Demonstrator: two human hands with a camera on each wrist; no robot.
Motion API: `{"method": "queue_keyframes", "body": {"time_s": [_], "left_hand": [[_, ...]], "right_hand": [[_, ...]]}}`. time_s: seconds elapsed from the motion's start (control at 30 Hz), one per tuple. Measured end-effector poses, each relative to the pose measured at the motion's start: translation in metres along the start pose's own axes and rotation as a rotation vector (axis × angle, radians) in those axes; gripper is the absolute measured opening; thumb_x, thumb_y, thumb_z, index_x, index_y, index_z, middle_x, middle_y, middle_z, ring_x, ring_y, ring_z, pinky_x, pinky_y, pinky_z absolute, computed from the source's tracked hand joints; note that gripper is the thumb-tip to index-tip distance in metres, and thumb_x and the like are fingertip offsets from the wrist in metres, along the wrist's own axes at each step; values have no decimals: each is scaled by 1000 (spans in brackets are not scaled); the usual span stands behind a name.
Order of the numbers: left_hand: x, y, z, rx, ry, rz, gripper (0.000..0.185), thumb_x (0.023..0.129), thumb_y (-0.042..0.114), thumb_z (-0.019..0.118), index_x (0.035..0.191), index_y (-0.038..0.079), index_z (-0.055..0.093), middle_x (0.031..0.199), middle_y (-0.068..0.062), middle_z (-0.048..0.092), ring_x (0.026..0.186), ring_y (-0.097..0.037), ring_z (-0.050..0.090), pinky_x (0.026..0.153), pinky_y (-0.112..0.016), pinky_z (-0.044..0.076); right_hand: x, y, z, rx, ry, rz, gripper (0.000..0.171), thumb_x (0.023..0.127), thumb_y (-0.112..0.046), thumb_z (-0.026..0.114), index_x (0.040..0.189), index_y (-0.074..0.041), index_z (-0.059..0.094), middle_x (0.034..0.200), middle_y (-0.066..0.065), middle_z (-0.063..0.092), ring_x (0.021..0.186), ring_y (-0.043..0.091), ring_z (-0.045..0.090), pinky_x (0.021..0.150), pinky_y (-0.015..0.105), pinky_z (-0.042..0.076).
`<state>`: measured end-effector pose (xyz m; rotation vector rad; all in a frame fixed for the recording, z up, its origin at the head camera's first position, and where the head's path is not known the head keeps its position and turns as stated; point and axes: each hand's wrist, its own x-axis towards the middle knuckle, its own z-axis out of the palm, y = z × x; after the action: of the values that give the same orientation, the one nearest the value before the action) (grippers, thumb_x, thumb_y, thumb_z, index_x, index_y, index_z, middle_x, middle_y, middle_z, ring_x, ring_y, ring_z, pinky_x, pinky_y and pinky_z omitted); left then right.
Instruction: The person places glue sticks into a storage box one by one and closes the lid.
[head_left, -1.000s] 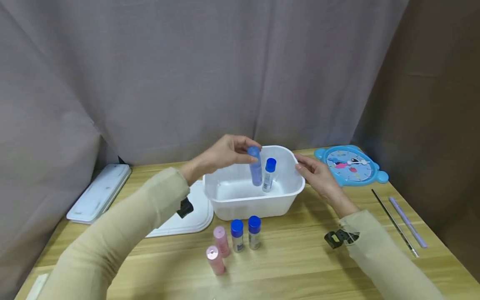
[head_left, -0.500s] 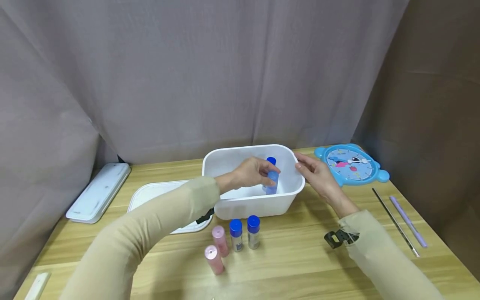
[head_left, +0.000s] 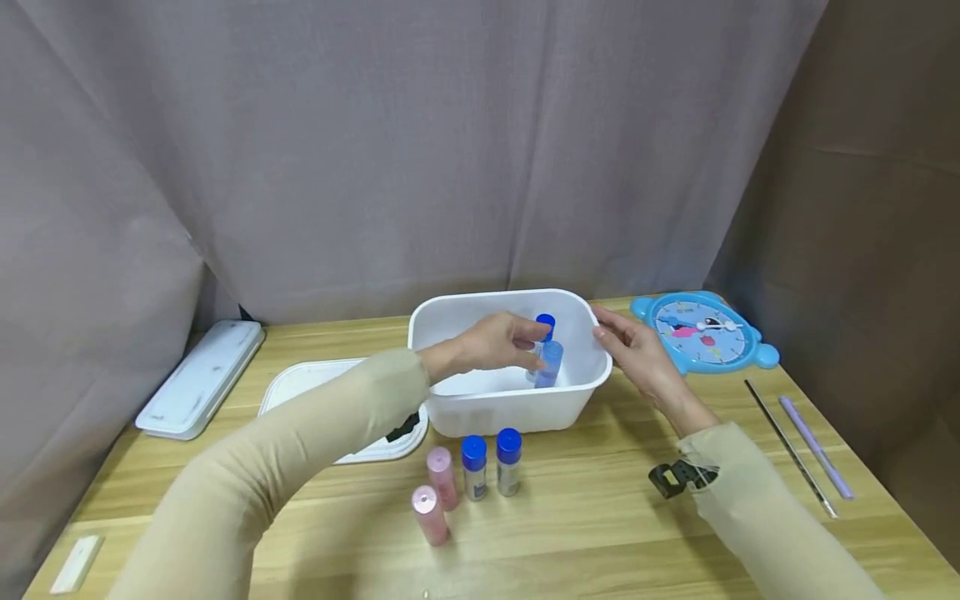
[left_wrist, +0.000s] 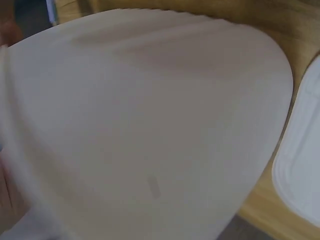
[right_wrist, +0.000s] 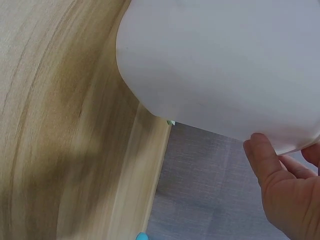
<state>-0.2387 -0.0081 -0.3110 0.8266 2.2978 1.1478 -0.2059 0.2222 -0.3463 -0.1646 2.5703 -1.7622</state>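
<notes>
A white plastic tub (head_left: 517,404) stands mid-table. My left hand (head_left: 498,342) reaches into it, and its fingertips pinch the top of a light blue bottle (head_left: 549,367) that stands low inside. Just behind is a bottle with a dark blue cap (head_left: 546,322), upright in the tub. My right hand (head_left: 633,352) rests against the tub's right rim with fairly straight fingers. The left wrist view is filled by the tub's outer wall (left_wrist: 150,125). In the right wrist view, fingertips (right_wrist: 267,167) touch the tub's edge (right_wrist: 225,65).
In front of the tub stand two pink bottles (head_left: 442,477) and two blue-capped bottles (head_left: 508,462). The tub's lid (head_left: 315,392) and a white flat case (head_left: 202,379) lie to the left. A blue toy clock (head_left: 701,331), a metal rod (head_left: 787,446) and a lilac pen (head_left: 815,446) lie to the right.
My left hand has lowered the light blue bottle from above the rim down into the tub, beside the blue-capped one. The right hand has stayed on the rim.
</notes>
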Motion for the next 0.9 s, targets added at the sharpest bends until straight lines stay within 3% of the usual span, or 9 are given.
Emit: {"method": "queue_keyframes", "body": {"time_s": [0.1, 0.23, 0.37, 0.47, 0.57, 0.7, 0.9], "left_hand": [[-27, 2, -11, -45, 5, 78, 44, 85, 7, 69, 126, -1, 57, 125, -14, 61, 110, -21, 62, 87, -22, 52], [-80, -4, -22, -152, 8, 183, 28, 85, 3, 68, 111, -4, 63, 107, -17, 68, 94, -16, 66, 83, -27, 55], [-134, -22, -21, -234, 43, 178, 22, 83, 5, 70, 102, -5, 63, 96, -15, 67, 86, -12, 63, 79, -29, 56], [-163, -42, -9, -311, 74, 173, 23, 81, 4, 71, 99, -6, 61, 92, -13, 64, 85, -10, 61, 76, -29, 56], [-180, -59, 8, -403, 96, 165, 28, 78, 3, 73, 100, -7, 59, 94, -17, 61, 88, -10, 61, 78, -32, 57], [-190, -69, 30, -468, 127, 162, 33, 77, 4, 76, 101, -6, 56, 98, -19, 57, 91, -13, 62, 83, -35, 55], [-194, -74, 48, -452, 193, 171, 35, 74, 7, 78, 100, -2, 57, 99, -14, 58, 92, -14, 64, 81, -35, 56]], "right_hand": [[1, 2, 2, -6, 1, -1, 53, 101, -23, 44, 145, 1, 29, 142, 25, 40, 126, 36, 43, 89, 23, 50], [1, 3, 2, -10, 0, -13, 53, 101, -24, 44, 145, 1, 29, 142, 25, 40, 125, 37, 44, 87, 21, 51], [1, 4, 0, -22, 4, -26, 54, 101, -26, 44, 145, 1, 30, 142, 25, 40, 121, 29, 49, 84, 17, 51], [0, 4, -3, -29, 6, -30, 55, 100, -28, 44, 145, 0, 30, 142, 25, 40, 113, 12, 53, 81, 14, 51], [-1, 3, -5, -29, 6, -32, 56, 100, -30, 45, 145, -1, 30, 142, 25, 40, 106, 1, 52, 79, 13, 51], [-1, 2, -5, -25, 5, -24, 56, 100, -30, 44, 146, -2, 29, 142, 26, 40, 105, -1, 52, 79, 13, 51], [1, 2, -1, -25, 5, 5, 56, 100, -31, 44, 146, -2, 30, 142, 24, 41, 102, -3, 51, 78, 12, 51]]}}
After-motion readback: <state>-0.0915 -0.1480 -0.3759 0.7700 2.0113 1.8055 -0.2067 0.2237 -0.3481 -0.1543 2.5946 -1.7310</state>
